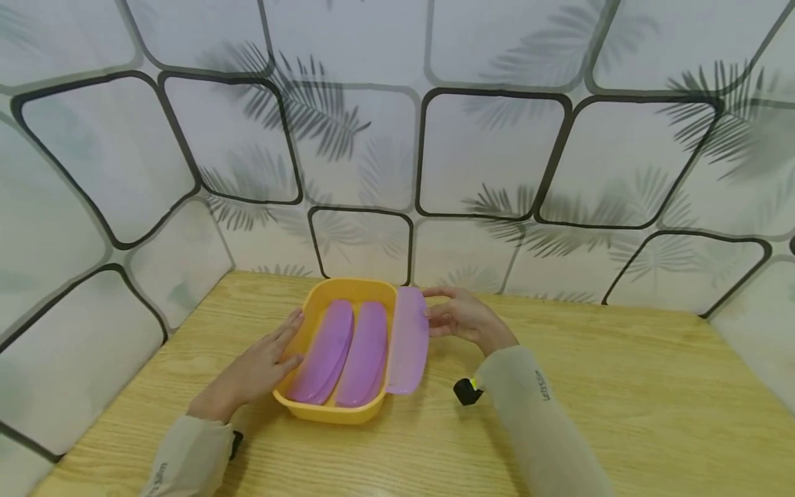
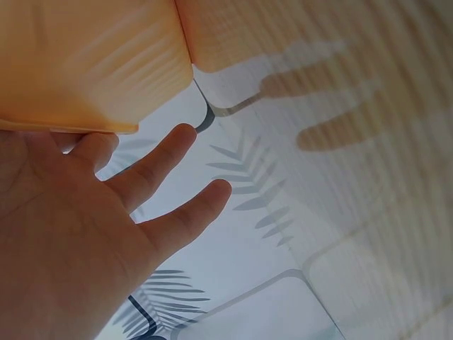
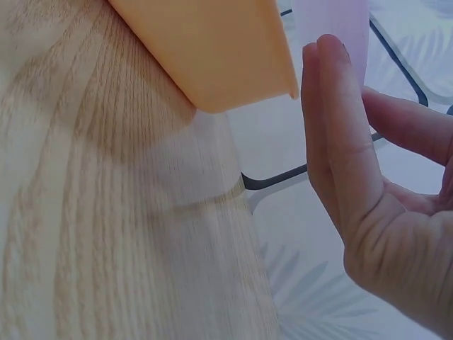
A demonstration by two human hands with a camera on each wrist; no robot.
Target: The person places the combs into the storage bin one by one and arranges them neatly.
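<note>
A yellow plastic tub [image 1: 335, 414] with rounded corners stands on the table near the wall. Inside lie several long purple plastic pieces [image 1: 366, 352], overlapping in two slanted stacks. My left hand [image 1: 257, 369] rests at the tub's left rim with extended fingers; in the left wrist view two fingers [image 2: 187, 216] reach out past the rim. My right hand [image 1: 462, 317] pinches another purple piece [image 1: 408, 345] by its curved outer edge, thumb on one side and fingers [image 3: 343, 134] on the other. This piece has one straight side, which runs along the tub's right rim.
The wood-grain table [image 1: 596, 393] extends to the right and in front of the tub. A wall covering [image 1: 478, 152] with leaf and dark frame prints rises behind and on the left. A small black device [image 1: 467, 391] sits at my right wrist.
</note>
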